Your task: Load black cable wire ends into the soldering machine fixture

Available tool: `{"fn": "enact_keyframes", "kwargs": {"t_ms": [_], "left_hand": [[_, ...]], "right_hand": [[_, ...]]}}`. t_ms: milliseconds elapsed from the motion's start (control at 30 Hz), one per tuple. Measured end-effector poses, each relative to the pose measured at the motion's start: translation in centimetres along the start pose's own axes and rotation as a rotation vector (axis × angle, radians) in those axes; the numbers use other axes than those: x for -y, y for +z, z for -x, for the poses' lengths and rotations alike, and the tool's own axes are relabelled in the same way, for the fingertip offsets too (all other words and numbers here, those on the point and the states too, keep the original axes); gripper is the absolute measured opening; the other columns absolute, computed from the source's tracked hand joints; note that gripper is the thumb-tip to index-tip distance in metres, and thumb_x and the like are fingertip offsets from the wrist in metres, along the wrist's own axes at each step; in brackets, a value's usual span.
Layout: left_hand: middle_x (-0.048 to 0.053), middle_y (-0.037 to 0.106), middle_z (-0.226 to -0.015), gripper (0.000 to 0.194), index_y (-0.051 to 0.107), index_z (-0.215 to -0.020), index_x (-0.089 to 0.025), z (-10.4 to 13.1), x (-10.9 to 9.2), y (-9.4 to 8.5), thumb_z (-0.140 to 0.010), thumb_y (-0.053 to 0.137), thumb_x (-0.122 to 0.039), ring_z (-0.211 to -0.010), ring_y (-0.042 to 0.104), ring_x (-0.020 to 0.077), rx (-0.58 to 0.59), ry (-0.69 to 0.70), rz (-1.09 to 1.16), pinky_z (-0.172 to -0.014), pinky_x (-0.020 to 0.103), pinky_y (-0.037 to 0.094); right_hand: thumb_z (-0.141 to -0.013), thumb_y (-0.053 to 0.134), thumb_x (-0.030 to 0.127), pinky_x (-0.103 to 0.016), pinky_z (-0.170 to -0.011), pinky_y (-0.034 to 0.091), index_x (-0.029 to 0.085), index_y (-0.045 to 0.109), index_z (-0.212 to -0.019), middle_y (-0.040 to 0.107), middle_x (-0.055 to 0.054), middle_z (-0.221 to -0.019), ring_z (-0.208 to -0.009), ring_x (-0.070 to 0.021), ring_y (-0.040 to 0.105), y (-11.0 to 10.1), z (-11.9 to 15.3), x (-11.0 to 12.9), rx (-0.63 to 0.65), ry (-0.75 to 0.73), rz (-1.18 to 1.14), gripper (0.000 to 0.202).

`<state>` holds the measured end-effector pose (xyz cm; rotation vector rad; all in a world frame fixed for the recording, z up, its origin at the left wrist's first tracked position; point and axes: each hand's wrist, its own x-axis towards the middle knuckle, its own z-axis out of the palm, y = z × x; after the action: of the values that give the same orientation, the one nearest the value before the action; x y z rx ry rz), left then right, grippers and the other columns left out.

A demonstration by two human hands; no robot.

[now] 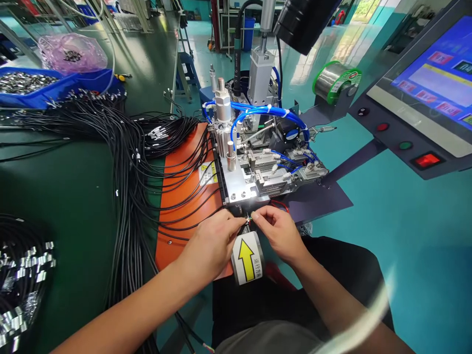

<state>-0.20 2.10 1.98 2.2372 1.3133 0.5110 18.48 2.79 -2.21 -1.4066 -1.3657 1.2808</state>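
My left hand [215, 235] and my right hand [279, 233] meet at the front edge of the soldering machine [239, 184]. Between the two pinched fingertips is a small cable end with thin wires [248, 219], where green and red bits show. Its exact shape is too small to make out. Both hands are closed, thumb against forefinger. Just below them is a round metal part [238, 273] bearing a yellow arrow label [247, 258]. Black cables [191, 196] run across the orange plate [173, 253] to the machine's left side, beside my left hand.
A thick bundle of black cables [127, 236] drapes over the green table [77, 191]. Blue bins [83, 83] of metal connectors and a pink plastic bag [73, 54] stand behind it. A solder spool [336, 82] and a control panel [424, 128] are at the right.
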Motion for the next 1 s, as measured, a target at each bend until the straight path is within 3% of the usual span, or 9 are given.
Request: {"fn": "enact_keyframes", "kwargs": {"t_ms": [400, 1000], "left_hand": [[0.006, 0.062, -0.088, 0.025, 0.07, -0.106, -0.019, 0.17, 0.08, 0.36, -0.091, 0.05, -0.014, -0.079, 0.061, 0.0173, -0.031, 0.024, -0.058, -0.071, 0.028, 0.052], [0.005, 0.055, -0.087, 0.023, 0.067, -0.103, -0.018, 0.27, -0.11, 0.74, -0.087, 0.052, -0.011, -0.073, 0.055, 0.0167, 0.02, 0.015, -0.199, -0.063, 0.027, 0.047]], "right_hand": [[-0.089, 0.059, 0.043, -0.026, -0.059, 0.042, 0.017, 0.065, -0.082, 0.059, -0.001, -0.07, -0.063, -0.0144, 0.051, 0.11, 0.07, -0.46, 0.006, 0.017, -0.02, 0.027], [-0.088, 0.059, 0.043, -0.027, -0.062, 0.045, 0.018, 0.065, -0.082, 0.063, -0.001, -0.074, -0.066, -0.0156, 0.056, 0.24, 0.19, -0.62, -0.021, 0.001, 0.009, 0.027]]}}
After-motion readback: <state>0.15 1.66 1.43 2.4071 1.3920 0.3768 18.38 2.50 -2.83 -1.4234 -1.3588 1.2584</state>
